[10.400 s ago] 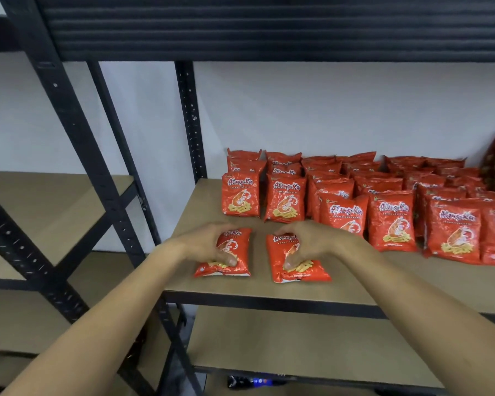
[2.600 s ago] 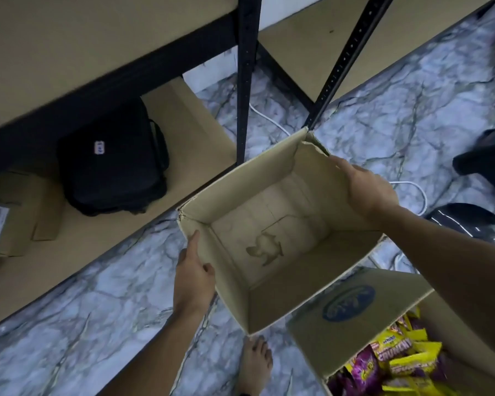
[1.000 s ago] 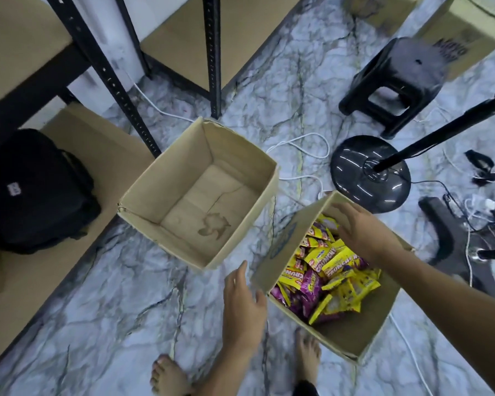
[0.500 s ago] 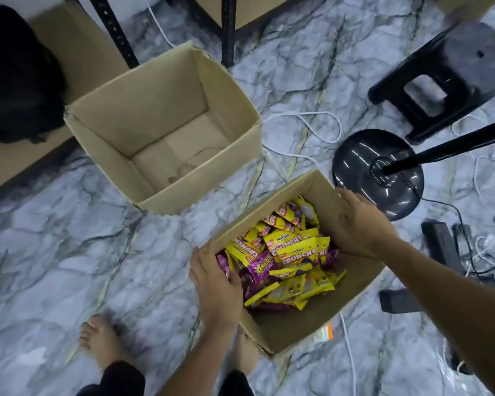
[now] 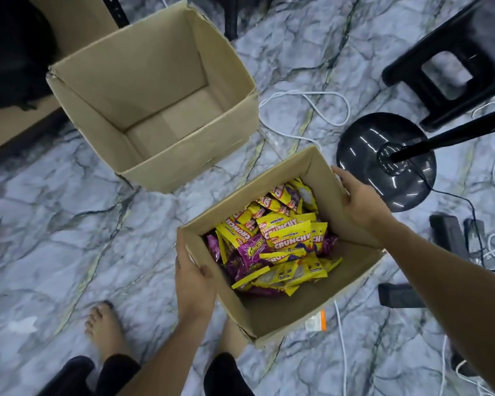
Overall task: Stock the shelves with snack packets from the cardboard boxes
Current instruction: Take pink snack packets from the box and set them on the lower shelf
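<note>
**Both hands gripping the full snack box on the marble floor**

A cardboard box (image 5: 283, 312) is sitting open on the grey-veined marble floor (image 5: 55, 238), near centre, just in front of two bare feet (image 5: 105, 327). Its flaps are standing up and its brown walls are looking creased at the near corner. Inside, snack packets (image 5: 280, 241) are lying in a loose heap towards the far-left side: mostly yellow ones lettered "CRUNCHY", with a few purple ones showing beneath. The near-right part of the box floor is showing bare.

The left hand (image 5: 193, 281) is gripping the box's left wall, thumb curling over the rim to the inside, fingers outside. The right hand (image 5: 360, 198) is clasping the right wall, fingers wrapping over the far-right corner.

A second, empty box (image 5: 155, 90) is standing farther off to the left, apart from the full one. To the right, a round black stand base (image 5: 383, 164) with its pole, a black stool (image 5: 452, 61) and a white cable (image 5: 306, 110) are lying on the floor. A small white-and-orange tag (image 5: 316, 321) is lying just beside the box's near-right side.

Compared with half a second ago, both hands are holding the same walls, the left thumb now hooking farther inside. The camera is sitting lower and closer; the full box is filling more of the view. Whether the box is lifting off the floor, cannot tell.
</note>
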